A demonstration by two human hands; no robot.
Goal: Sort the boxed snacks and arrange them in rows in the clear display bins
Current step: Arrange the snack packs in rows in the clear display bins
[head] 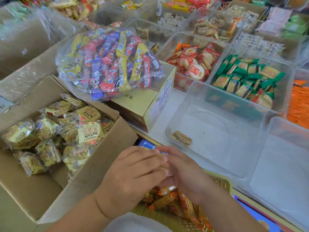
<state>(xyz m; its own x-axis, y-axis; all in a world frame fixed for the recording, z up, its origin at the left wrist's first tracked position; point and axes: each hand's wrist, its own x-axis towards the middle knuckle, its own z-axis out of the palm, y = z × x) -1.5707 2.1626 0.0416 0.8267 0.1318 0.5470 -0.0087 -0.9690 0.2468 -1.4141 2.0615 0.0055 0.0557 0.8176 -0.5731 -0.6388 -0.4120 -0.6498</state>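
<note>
Currently both hands meet over the yellow basket (pixel 222 183) at the near edge of the counter. Left hand (pixel 133 171) lies with fingers fairly straight, flat across a small clump of orange packets (pixel 167 188) - pressing, not curled round them. Right hand (pixel 182 173) cups the clump from the other side; its fingers are hidden under the left ones, so I cannot tell how tightly it closes. More orange packets sit loose in the basket below the wrists.

Target looks like the clear bin (pixel 217 131) just beyond the hands: nearly bare, with one lone packet (pixel 181 138) lying flat in its near-left corner. Cardboard box (pixel 103 164) at the left holds yellow packets (pixel 90 131) in a jumble. Bag of mixed snacks (pixel 108 64) sits on a closed carton (pixel 150 106) behind it.

Handling, as a judgement: packets are light, film is slick and crinkly, crackers inside brittle - squeezing would snap them. Best taken by the flat faces with the stack squared between both palms, or pinched at the sealed end crimps, not across the middle. A loose stack may fan out and slide, so keep it level until it is against the bin wall.
</note>
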